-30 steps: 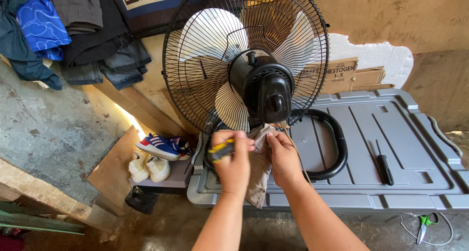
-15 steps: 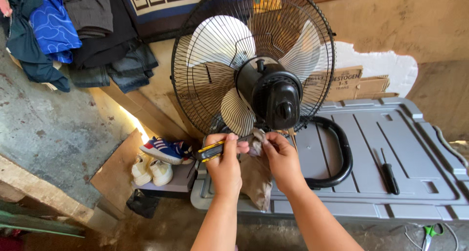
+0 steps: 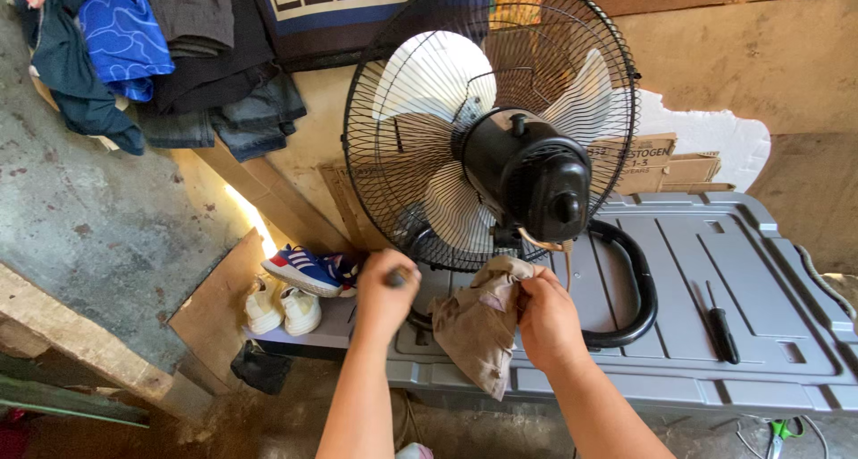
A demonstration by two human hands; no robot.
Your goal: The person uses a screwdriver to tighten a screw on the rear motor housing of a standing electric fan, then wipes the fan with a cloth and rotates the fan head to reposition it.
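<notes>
The left hand [image 3: 386,291] is curled into a fist; a dark tip pokes out past the thumb side, probably a tool handle, but what it is cannot be told. The right hand [image 3: 547,320] pinches the top edge of a tan rag [image 3: 478,329], fingers [image 3: 533,285] together on the cloth, which hangs down and to the left of them over the front edge of a grey lid [image 3: 715,370].

The fan [image 3: 492,124] stands just above and beyond both hands, tilted, its grille facing away toward the wall. Its black motor housing [image 3: 536,177] sits directly above the right fingers, close but not touching; the right hand is the nearer of the two. The motor's axis runs from the blades at upper left down toward the knob at lower right, pointing roughly at the right hand. The fan's neck, under the housing, lies between the two hands, just above the rag.

Right of the right hand, well apart, a black screwdriver [image 3: 719,325] lies on the lid, its long axis running away from the person. Left of the left fist sit shoes [image 3: 299,271].
</notes>
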